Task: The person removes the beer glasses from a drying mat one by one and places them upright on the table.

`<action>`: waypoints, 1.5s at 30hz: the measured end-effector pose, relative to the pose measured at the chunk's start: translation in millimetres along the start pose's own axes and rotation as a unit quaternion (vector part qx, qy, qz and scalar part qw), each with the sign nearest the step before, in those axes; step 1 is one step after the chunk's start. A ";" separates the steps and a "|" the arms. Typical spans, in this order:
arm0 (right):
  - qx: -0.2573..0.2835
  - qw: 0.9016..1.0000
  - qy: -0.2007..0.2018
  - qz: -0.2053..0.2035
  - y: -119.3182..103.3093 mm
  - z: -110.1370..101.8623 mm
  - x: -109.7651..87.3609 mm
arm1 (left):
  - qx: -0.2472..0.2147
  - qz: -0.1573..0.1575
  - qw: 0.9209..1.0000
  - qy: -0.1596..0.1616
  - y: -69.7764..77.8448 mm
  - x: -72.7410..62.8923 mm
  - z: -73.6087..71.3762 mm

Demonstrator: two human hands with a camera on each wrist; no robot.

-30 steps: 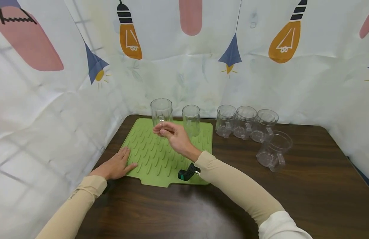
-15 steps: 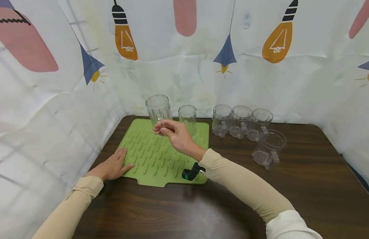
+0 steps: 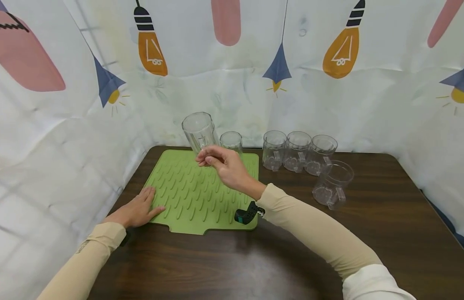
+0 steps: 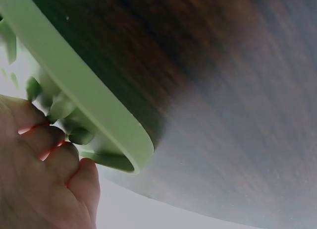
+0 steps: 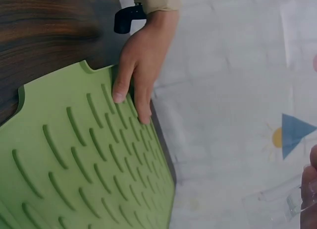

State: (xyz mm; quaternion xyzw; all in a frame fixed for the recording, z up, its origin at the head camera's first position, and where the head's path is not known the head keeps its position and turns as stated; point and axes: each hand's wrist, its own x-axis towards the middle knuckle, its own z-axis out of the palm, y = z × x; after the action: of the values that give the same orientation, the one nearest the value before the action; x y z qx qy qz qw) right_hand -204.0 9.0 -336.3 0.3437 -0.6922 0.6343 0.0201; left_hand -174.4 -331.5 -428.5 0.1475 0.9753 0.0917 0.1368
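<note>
A green ridged mat (image 3: 186, 208) lies on the left part of the table. My left hand (image 3: 136, 209) rests on its left front edge, fingers extended and thumb spread; the hand (image 4: 44, 174) also shows at the mat's corner in the left wrist view. Above the mat, my right hand (image 3: 226, 166) grips a clear mug (image 3: 199, 129), raised and tipped to the left. The fingers hide most of its handle. Behind that hand, another clear mug (image 3: 232, 139) stands at the back of the mat, its lower part covered by the hand.
Right of the mat, three clear mugs stand in a row, including a left one (image 3: 274, 150) and a right one (image 3: 322, 154). One more clear mug (image 3: 332, 185) is in front of them on the dark wooden table (image 3: 292, 250). A printed curtain (image 3: 232, 91) hangs behind and at the left.
My right hand has lifted the mug a little and tilted it further left. The left hand stays on the mat's edge. The head view has shifted slightly to the right.
</note>
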 end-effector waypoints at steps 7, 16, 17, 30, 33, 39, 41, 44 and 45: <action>0.004 1.000 0.008 -0.011 -6.1 -10.7 -3.5 | 0.018 -0.004 1.000 0.001 0.3 0.9 1.4; -0.045 0.999 0.010 -0.014 -13.8 -29.3 -10.7 | 0.010 0.002 1.000 0.008 3.2 -0.9 0.6; -0.055 0.998 0.011 -0.015 -14.7 -31.6 -11.7 | 0.011 0.002 1.000 0.008 3.4 -0.9 0.5; -0.185 0.981 0.022 -0.054 -18.0 -60.0 -24.9 | 0.023 0.005 1.000 0.011 9.1 1.8 -5.3; -0.233 0.969 0.020 -0.077 -17.9 -65.9 -27.8 | 0.023 0.007 1.000 0.013 10.3 2.7 -5.9; -0.318 0.940 0.012 -0.123 -15.1 -76.1 -32.8 | 0.025 0.012 0.999 0.019 12.7 3.9 -6.8; -0.351 0.926 0.006 -0.141 -13.3 -78.6 -34.2 | 0.029 0.016 0.999 0.023 12.4 4.6 -6.6; -0.403 0.899 -0.001 -0.172 -9.8 -82.6 -36.0 | 0.036 0.022 0.999 0.030 12.0 5.6 -6.9; -0.418 0.890 -0.002 -0.184 -8.8 -83.9 -36.7 | 0.038 0.024 0.998 0.034 11.9 6.1 -7.2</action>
State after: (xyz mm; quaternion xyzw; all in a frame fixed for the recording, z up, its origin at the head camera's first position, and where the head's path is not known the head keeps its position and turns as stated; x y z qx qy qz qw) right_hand -205.9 100.7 -329.5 0.4261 -0.8180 0.2701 0.2764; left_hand -179.0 -319.4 -420.6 0.1733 0.9782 0.0625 0.0958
